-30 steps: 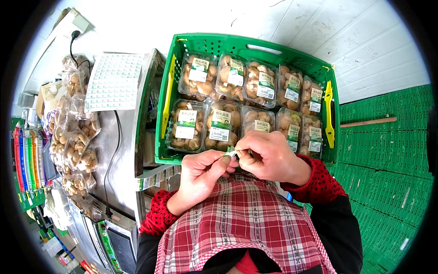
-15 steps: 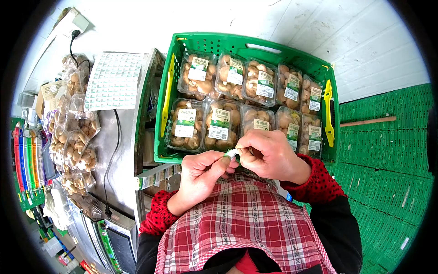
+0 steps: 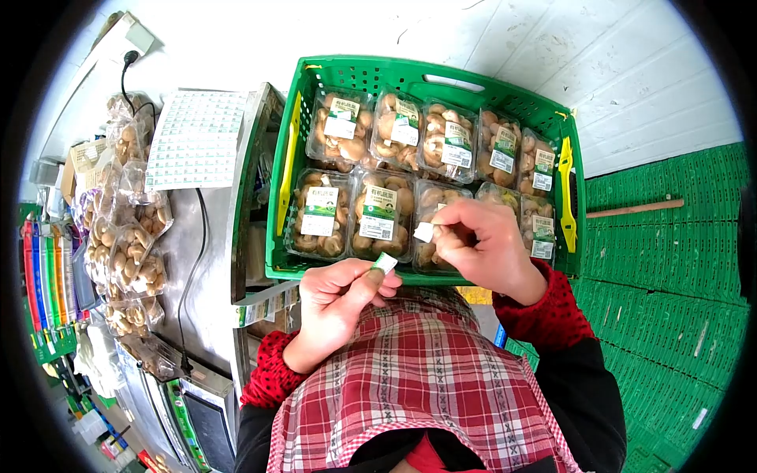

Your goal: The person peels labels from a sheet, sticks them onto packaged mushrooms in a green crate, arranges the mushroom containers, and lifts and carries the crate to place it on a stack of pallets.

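Note:
My left hand (image 3: 337, 303) pinches a small green-and-white label (image 3: 385, 263) between thumb and forefinger, near the crate's front rim. A small white piece of paper (image 3: 424, 232) is pinched in my right hand (image 3: 490, 246), above the front row of packs. Below both hands stands a green crate (image 3: 363, 67) with two rows of clear mushroom packs (image 3: 344, 126) in it. Most packs bear a green-and-white label on top. My right hand partly covers a mushroom pack (image 3: 430, 197) in the front row.
On the left, bagged mushrooms (image 3: 138, 260) lie along a metal table (image 3: 189, 236), beside a printed label sheet (image 3: 197, 138) and a black cable (image 3: 203, 236). Stacked green crates (image 3: 670, 315) fill the right side. Yellow handles (image 3: 568, 193) flank the crate.
My hands have moved apart. Half a second ago their fingertips met at one small white piece; now each hand holds a separate piece, the right one farther right.

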Demonstrator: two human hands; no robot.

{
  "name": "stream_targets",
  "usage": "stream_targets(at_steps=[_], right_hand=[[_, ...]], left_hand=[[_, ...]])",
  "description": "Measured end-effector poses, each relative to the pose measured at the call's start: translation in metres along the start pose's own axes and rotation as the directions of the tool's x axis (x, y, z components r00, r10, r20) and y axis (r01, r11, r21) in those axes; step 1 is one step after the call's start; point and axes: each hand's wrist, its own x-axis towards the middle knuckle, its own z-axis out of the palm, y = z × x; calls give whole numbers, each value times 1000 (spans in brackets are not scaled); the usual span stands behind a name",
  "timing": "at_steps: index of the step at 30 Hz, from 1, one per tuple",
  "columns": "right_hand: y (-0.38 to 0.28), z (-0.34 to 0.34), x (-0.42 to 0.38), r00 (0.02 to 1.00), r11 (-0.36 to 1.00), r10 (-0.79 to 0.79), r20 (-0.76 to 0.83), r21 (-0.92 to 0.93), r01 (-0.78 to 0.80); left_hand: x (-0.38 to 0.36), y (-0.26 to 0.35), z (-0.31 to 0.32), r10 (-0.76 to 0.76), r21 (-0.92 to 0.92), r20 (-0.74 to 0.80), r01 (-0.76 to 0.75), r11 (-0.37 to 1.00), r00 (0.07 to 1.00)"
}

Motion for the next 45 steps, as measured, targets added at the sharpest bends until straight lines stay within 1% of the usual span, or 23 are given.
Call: stream_targets(at_steps=[3,6,7,9,10,12,13,16,17,18,22,25,26,27,28,30,32,34,36,38,40,42,45], right_hand=[[5,1,0,996,990,88,-23,112,-85],[10,0,-3,992,982,125,17,143,-126],[11,1,-5,992,982,125,17,138,-126],[9,9,-4,989,986,-128,-74,-121,118],[4,14,-3,967,943,-250,-56,-240,230],[6,31,-6,901,828,-431,-41,-414,378],[5,35,-6,882,787,-471,11,-446,426],[7,40,-9,834,725,-548,65,-459,513],[6,39,-9,826,717,-557,81,-454,528],[4,39,-10,822,714,-563,80,-453,533],[-1,38,-11,817,711,-574,59,-459,532],[-5,38,-14,854,728,-512,87,-483,486],[-8,37,-14,883,766,-459,98,-461,449],[-9,36,-14,909,800,-403,112,-439,409],[-8,35,-14,910,803,-398,113,-438,405],[-5,32,-13,894,805,-433,114,-396,441],[-5,33,-15,900,799,-418,123,-421,428],[-6,35,-16,896,782,-431,102,-453,428],[-4,37,-18,903,788,-421,82,-461,409],[-6,38,-18,909,792,-411,61,-471,390],[-11,36,-16,934,839,-354,54,-423,343],[-10,36,-18,942,853,-329,63,-407,325],[-8,38,-22,959,884,-280,52,-376,278]], left_hand=[[2,0,-1,54,50,-1,-54,997,999],[5,-7,0,12,1,-19,-12,1000,1000],[9,-9,0,-24,-68,-62,19,997,998],[16,-12,0,-87,-209,-120,61,976,989],[19,-14,2,-85,-262,-118,51,964,989],[22,-15,8,-74,-365,-99,33,930,992],[21,-18,7,-49,-389,-72,17,921,996],[20,-18,6,-10,-382,-88,-25,924,996],[19,-18,2,4,-443,-42,-22,896,999],[18,-18,0,10,-439,-45,-29,898,999],[15,-12,1,2,-495,-8,-6,869,1000],[14,-16,1,34,-427,34,-16,904,999],[13,-17,0,31,-429,35,-13,903,999],[13,-18,0,2,-426,33,12,905,999],[12,-19,-1,-27,-423,31,38,905,999],[12,-17,-1,-39,-459,40,53,887,998],[11,-15,0,-85,-513,39,93,853,996],[9,-11,-1,-127,-497,59,140,857,990],[8,-10,0,-68,-645,110,123,754,992],[7,-8,2,-63,-653,128,132,746,990],[7,-11,3,25,-715,133,78,695,991],[7,-11,3,41,-710,155,82,700,987],[4,-9,5,-2,-672,136,94,734,991]])
